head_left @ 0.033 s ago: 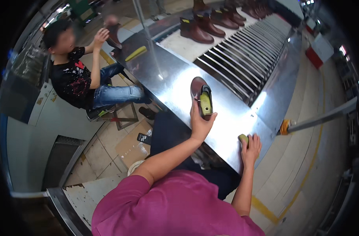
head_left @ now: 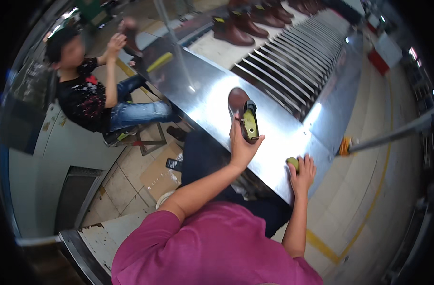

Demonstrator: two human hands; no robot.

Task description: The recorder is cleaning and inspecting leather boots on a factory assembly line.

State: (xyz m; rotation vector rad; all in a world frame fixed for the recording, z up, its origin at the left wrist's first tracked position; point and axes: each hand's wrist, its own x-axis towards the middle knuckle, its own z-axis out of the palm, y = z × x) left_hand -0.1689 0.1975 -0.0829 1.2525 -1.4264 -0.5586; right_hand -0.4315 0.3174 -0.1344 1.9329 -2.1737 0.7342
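My left hand grips the heel end of a brown shoe, toe pointing away from me, over the steel table. A yellow-green shoe last with a round hole fills the shoe's opening, and a dark flap lies folded at its front. Close to the table's right front edge, my right hand holds a small rounded green piece between thumb and fingers. Most of that piece shows, but its exact kind cannot be told. The palm side of my right hand is hidden.
A steel table carries a slatted roller rack and several brown boots. A long green piece lies at its far left. Another person sits there with hands raised at a brown boot. A metal bar juts in from the right.
The view has shifted slightly. My right hand has turned a little, and more of the small green piece shows. My left hand keeps its grip on the shoe.
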